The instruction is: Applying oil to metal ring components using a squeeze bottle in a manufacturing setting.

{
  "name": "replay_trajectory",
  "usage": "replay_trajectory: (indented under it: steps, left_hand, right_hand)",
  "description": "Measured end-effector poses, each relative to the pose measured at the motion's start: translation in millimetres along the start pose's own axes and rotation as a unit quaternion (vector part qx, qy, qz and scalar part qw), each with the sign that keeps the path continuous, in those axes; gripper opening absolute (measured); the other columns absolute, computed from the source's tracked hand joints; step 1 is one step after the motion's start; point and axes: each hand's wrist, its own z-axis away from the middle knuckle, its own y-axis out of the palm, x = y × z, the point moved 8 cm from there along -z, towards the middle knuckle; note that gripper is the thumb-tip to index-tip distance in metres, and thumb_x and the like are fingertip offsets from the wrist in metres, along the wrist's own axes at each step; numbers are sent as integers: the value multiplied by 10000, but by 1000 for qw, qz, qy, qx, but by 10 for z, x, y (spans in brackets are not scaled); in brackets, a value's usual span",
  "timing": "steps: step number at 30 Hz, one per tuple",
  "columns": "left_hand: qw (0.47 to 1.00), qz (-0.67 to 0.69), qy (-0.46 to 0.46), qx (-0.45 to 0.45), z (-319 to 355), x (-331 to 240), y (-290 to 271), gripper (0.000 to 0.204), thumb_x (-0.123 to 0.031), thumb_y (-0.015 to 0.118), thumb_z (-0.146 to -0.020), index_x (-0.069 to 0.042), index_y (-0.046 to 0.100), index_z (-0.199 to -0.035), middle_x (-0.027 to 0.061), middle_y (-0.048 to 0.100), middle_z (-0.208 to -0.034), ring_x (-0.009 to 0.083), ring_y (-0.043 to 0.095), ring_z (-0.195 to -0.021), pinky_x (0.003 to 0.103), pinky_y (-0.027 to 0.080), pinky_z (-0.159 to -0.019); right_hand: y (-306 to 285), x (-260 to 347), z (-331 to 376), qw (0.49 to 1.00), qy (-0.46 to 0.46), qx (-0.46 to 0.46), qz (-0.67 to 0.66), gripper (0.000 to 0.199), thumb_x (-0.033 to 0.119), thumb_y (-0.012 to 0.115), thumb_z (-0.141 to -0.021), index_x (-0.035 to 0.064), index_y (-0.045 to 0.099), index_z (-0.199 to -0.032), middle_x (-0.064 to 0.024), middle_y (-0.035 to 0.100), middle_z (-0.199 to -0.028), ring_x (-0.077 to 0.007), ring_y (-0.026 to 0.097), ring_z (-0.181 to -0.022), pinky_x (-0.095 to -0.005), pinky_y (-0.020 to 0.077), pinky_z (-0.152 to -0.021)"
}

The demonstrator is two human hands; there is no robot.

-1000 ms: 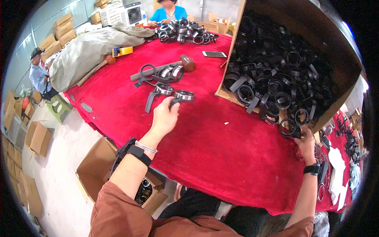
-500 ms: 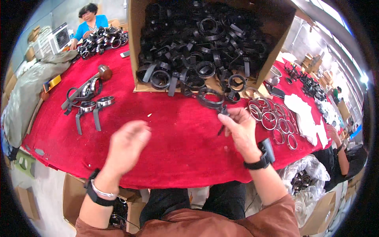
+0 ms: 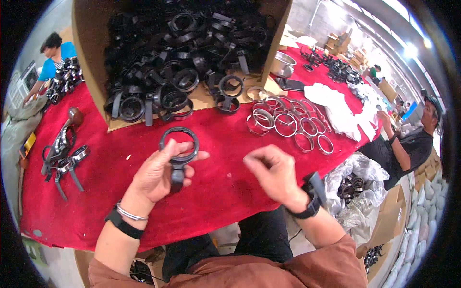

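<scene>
My left hand (image 3: pixel 156 175) is closed around a black plastic ring with a short handle (image 3: pixel 177 174), held a little above the red cloth. The ring's loop stands up past my thumb and fingers, and its stem hangs down by the palm. To the right, my right hand (image 3: pixel 274 174) hovers over the cloth with its fingers curled in towards the thumb; nothing shows in them. Several thin silver metal rings (image 3: pixel 286 126) lie in a loose cluster beyond that hand. Left of my left hand lie several black rings fitted with shiny metal bands (image 3: pixel 66 165).
A large cardboard box (image 3: pixel 90 62) heaped with black ring parts stands at the far side. White cloth (image 3: pixel 331 103) and a metal bowl (image 3: pixel 283 65) are at the right. A plastic-lined bag (image 3: pixel 331 185) stands below the table edge. Co-workers sit at far left and right.
The black ring has passed from my right hand into my left. My right hand has come away from it with fingers curled. The view has turned rightward.
</scene>
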Motion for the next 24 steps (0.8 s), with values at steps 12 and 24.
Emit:
replay_trajectory:
  steps: [12,24]
  left_hand:
    - [999,23,-20,-9,-69,23,-84,791,-676,151,-868,-27,409,-1240,240,570,-1114,159,589,-595,246,488,-462]
    - [995,-12,93,37,10,-140,-100,694,-167,673,-727,1,359,-1323,261,460,-1256,216,615,-847,329,548,-697]
  right_hand:
    - [-100,-554,-791,946,-77,-7,316,176,211,625,-807,36,643,-796,-140,576,-781,-326,595,-717,-404,486,-645]
    - [493,138,-117,951,-234,89,180,245,137,632,-777,53,586,-1002,-149,585,-1002,-288,606,-837,-352,520,-716]
